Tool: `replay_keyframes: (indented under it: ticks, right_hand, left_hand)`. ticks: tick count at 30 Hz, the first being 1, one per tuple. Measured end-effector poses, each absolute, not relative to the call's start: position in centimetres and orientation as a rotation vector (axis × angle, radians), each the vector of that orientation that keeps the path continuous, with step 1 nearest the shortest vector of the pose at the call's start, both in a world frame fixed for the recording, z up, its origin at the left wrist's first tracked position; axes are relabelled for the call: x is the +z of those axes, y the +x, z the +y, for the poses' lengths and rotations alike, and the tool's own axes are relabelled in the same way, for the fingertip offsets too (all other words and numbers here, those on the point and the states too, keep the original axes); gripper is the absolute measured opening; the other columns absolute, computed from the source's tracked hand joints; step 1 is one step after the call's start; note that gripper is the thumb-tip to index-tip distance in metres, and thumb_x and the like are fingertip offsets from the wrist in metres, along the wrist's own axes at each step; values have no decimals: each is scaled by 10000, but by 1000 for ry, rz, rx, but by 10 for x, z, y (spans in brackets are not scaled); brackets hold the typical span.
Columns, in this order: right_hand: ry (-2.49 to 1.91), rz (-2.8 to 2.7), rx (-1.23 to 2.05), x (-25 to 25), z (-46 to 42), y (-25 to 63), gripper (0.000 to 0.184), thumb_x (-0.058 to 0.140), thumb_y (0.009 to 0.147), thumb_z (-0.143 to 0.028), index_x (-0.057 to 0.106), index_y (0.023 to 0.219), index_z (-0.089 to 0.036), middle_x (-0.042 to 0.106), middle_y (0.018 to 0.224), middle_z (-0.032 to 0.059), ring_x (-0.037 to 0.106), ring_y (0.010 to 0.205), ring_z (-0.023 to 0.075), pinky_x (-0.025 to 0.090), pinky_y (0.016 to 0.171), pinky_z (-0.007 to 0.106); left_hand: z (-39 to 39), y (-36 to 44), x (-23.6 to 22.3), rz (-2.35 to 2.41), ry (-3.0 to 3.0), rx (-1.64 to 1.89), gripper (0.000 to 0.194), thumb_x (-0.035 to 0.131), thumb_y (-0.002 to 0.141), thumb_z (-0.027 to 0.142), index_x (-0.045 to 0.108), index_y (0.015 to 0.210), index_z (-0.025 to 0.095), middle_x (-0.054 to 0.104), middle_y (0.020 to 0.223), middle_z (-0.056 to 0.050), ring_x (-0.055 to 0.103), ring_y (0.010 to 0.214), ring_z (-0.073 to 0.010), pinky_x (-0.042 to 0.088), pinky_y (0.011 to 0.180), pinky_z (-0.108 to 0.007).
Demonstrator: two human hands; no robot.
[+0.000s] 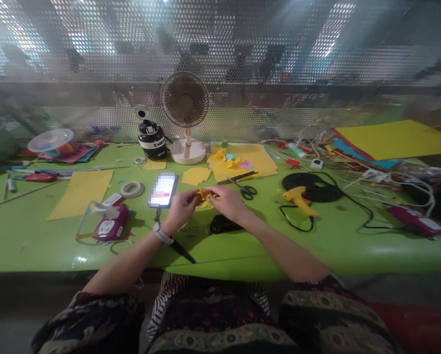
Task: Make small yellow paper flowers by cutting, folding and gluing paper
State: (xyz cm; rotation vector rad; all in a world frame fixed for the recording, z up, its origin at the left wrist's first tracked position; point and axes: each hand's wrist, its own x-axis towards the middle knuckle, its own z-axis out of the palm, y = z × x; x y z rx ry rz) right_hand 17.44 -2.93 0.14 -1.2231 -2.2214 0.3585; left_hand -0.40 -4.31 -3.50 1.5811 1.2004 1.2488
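Note:
Between my two hands is a small piece of yellow paper (203, 192), partly hidden by the fingers. My left hand (180, 209), with a white wristband, pinches it from the left. From the right, my right hand (227, 200) closes its fingers on the same paper. A lit phone (163, 190) lies just left of the left hand. Under the right wrist rests a black case (225, 224). Black-handled scissors (247, 191) and a cutter knife (242, 177) lie beyond the right hand. Yellow paper squares (196, 175) are beyond the fingers.
A desk fan (185, 103) and a black bottle (152, 140) stand at the back by a perforated screen. Yellow paper flowers (220, 155) lie on a yellow sheet (267, 160). A yellow glue gun (300, 200) with coiled black cable is right; a purple power strip (111, 228) is left.

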Motion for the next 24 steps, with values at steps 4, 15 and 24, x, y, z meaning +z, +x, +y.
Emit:
replay_keyframes:
  ticks: [4, 15, 24]
  right_hand:
    - [-1163, -2214, 275, -1, -30, 175, 285, 564, 900, -139, 741, 1115, -195, 763, 1084, 91, 713, 981, 234, 545, 892, 359]
    - [-949, -2178, 386, -11, -21, 176, 392, 578, 822, -62, 732, 1147, -218, 737, 1166, 67, 685, 1081, 217, 536, 970, 367]
    - [-953, -2093, 367, -10, -21, 177, 303, 595, 820, -109, 769, 1055, -192, 752, 1122, 82, 703, 1037, 216, 540, 964, 354]
  left_hand:
    - [-43, -3, -34, 1159, 1516, 1266, 317, 645, 842, 368, 738, 1026, 126, 775, 910, -96, 746, 788, -206, 633, 753, -378]
    - [-44, -6, -31, 1116, 1483, 1214, 351, 706, 801, 431, 759, 975, 131, 781, 871, -95, 751, 786, -219, 627, 761, -384]
    - [-43, -3, -32, 1046, 1326, 1195, 360, 746, 763, 459, 749, 905, 129, 769, 810, -75, 747, 735, -194, 630, 758, -351]
